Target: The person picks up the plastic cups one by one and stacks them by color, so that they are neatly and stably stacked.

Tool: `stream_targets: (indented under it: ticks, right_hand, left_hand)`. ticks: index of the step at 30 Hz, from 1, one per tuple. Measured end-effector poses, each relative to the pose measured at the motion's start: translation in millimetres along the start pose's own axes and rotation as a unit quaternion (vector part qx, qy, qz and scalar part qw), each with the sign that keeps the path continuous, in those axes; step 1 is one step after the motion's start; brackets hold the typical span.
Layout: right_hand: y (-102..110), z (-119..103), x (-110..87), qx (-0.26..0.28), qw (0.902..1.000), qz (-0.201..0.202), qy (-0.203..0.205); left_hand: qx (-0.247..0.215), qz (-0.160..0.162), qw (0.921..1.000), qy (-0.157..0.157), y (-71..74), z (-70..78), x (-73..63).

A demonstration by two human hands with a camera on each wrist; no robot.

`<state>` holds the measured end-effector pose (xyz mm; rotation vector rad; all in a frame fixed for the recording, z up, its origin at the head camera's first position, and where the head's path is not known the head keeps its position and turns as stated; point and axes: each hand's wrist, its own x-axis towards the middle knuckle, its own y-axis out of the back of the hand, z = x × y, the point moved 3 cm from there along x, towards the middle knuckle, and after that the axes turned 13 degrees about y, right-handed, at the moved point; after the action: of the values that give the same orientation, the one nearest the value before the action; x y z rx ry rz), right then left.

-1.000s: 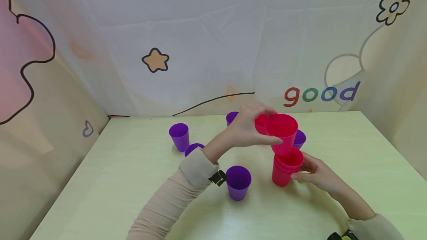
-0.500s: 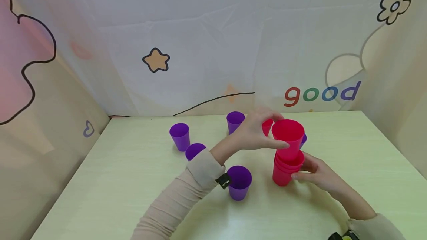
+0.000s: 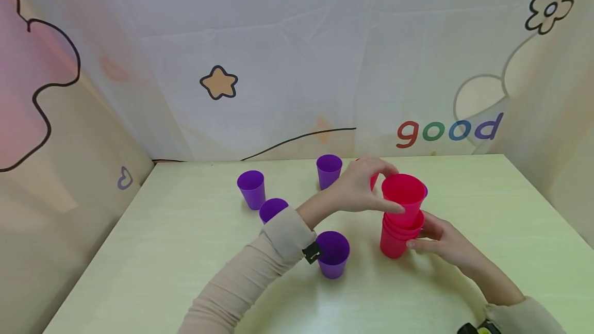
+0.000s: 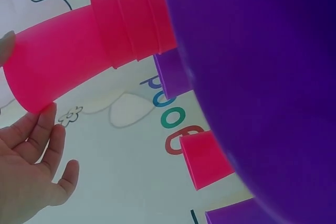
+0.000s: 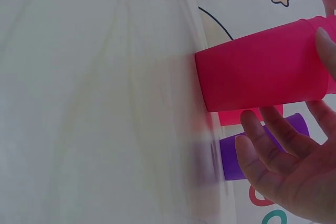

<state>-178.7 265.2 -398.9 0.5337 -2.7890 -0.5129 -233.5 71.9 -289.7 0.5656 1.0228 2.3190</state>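
My left hand (image 3: 364, 187) pinches a red cup (image 3: 405, 194) near its rim, thumb in front and fingers behind. Its lower part sits inside the top of a stack of nested red cups (image 3: 393, 244). In the left wrist view, the upper cup (image 4: 58, 51) juts out beyond the stack's several rims. Beside the stack, my right hand (image 3: 443, 241) grips it near the upper rims. In the right wrist view, the stack (image 5: 257, 69) stands on the table, with the right hand's thumb on one side and fingers (image 5: 275, 150) on the other.
Upright purple cups stand around: one at left (image 3: 251, 189), one partly behind the left sleeve (image 3: 273, 209), one at the back (image 3: 328, 169), one in front (image 3: 333, 259). Another red cup (image 3: 374, 181) is mostly hidden behind the left hand. A printed cloth (image 3: 287, 92) hangs behind the table.
My left hand has moved down and slightly right, lowering the red cup deeper into the stack. The right hand stays in place on the stack.
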Motion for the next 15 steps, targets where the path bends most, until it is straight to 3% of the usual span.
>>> stream_targets:
  ticks: [8, 15]
  right_hand:
    - [-1.4, 2.0, -0.1, 0.001, 1.0000, -0.001, -0.001]
    - [-0.7, 0.6, 0.5, 0.004, 1.0000, 0.001, 0.000]
  left_hand:
    - [0.007, -0.053, 0.9977, 0.042, -4.7, -3.8, 4.3]
    - [0.018, -0.083, 0.9955, 0.042, -9.5, -3.7, 7.4]
